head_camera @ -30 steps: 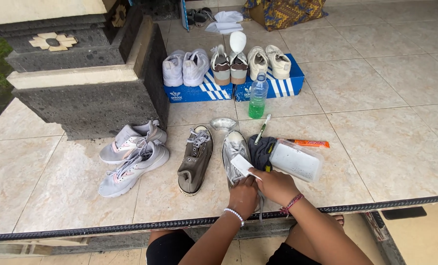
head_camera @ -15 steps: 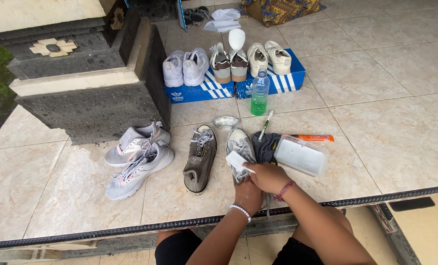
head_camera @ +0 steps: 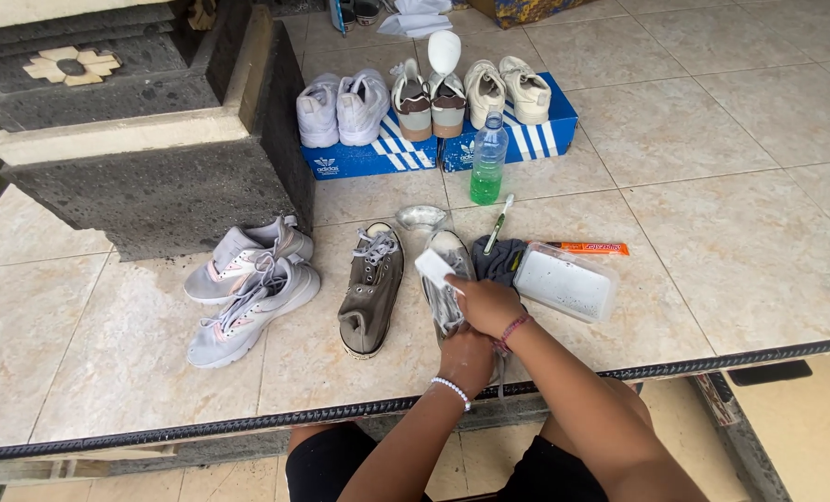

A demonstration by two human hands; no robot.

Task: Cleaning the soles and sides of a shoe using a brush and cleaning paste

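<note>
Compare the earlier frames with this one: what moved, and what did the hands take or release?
Little changed. The right hand keeps the small white piece against the grey shoe, shifting only slightly; the left hand still steadies that shoe's heel end. Nothing was taken or released. The olive shoe, green bottle and plastic tub stayed put.

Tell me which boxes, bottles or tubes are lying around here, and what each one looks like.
Two shoe boxes: side by side at the back, blue with white stripes, sneakers on top.
Plastic bottle: upright before the boxes, clear, green liquid, blue cap.
Tube: flat on the tiles, orange, slim.
Plastic tub: right of the right hand, clear, rectangular, whitish inside.
</note>
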